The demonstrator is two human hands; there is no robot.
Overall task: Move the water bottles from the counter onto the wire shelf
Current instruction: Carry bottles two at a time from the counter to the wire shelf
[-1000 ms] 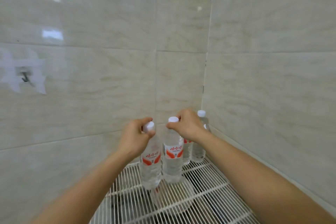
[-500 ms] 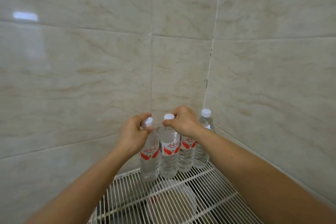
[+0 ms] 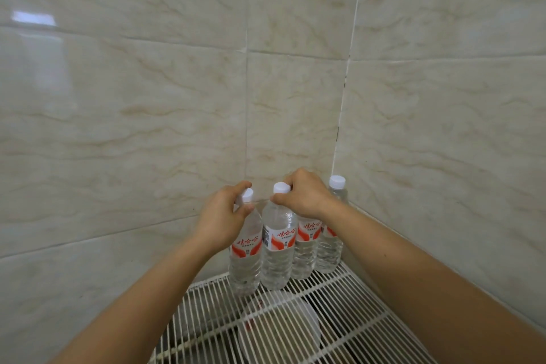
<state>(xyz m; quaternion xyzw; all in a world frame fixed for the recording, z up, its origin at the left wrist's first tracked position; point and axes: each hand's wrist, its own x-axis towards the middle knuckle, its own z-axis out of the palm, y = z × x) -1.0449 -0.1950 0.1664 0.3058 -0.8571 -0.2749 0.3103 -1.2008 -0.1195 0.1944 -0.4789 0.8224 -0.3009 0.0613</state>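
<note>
Count: four water bottles [image 3: 291, 248], two hands, one wire shelf [image 3: 339, 301].

All four bottles stood upright in one row along the back edge of the shelf, side by side and touching or nearly so. The fourth bottle [image 3: 329, 248] stood at the shelf's back right corner. The third bottle [image 3: 304, 251], the second bottle [image 3: 277, 251] and the first bottle [image 3: 245, 257] followed leftward along that edge.

Bottles were clear ribbed plastic, filled with clear liquid, each with a red-and-white paper label. White screw caps were visible on three. The third bottle's cap was hidden behind the right hand.

The left hand [image 3: 224, 216] gripped the first bottle at its neck, with thumb and fingers curled just under the cap. The right hand [image 3: 304, 195] gripped the second bottle at its top, with fingers curled over the cap. Both forearms reached over the front of the shelf.

The shelf was white coated wire: thin parallel rods crossed by thicker bars. Below it a round, pale lid or dish [image 3: 280, 331] showed through the rods. Darker shapes beside it could not be identified.

Glossy beige marble-pattern tiles [image 3: 147, 127] rose directly behind the shelf and to its right, and the row of bottles stood close against them.
</note>
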